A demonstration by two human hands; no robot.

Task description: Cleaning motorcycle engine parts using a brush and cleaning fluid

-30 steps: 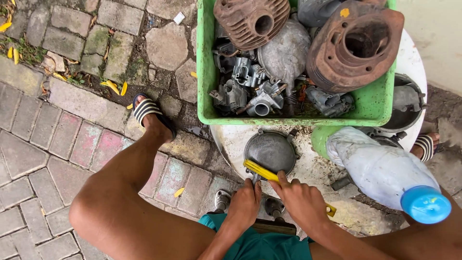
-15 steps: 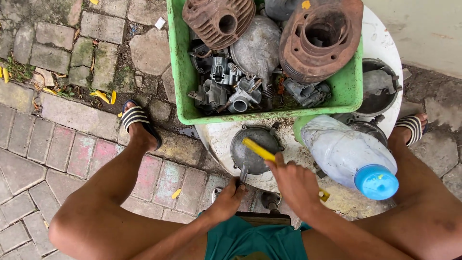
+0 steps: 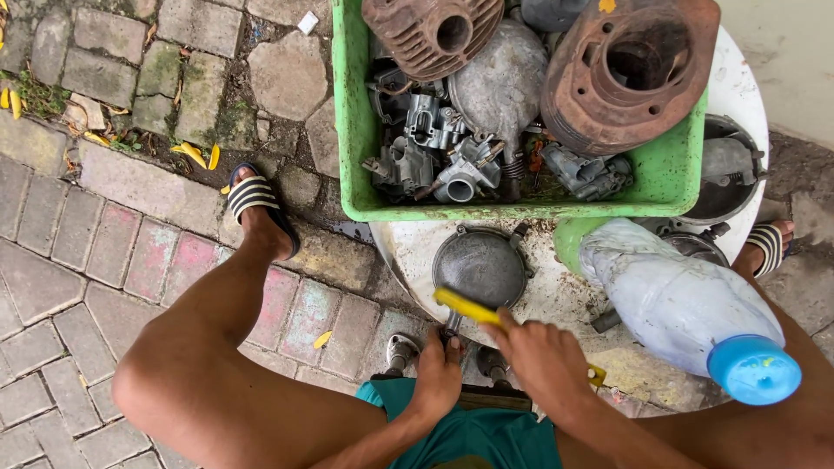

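Note:
A round grey metal cover lies on the white round table near its front edge. My left hand grips the cover's lower tab at the table's rim. My right hand holds a yellow-handled brush, its head resting on the lower edge of the cover. The brush's far end pokes out past my right wrist.
A green plastic crate of rusty cylinders, carburettors and metal parts sits behind the cover. A large dirty plastic bottle with a blue cap lies at the right. A dark pan sits at the table's right edge. Brick paving surrounds my sandalled feet.
The brush has slid from the cover's middle down to its lower edge with my right hand. My left hand stays on the cover's tab. The view shifted slightly.

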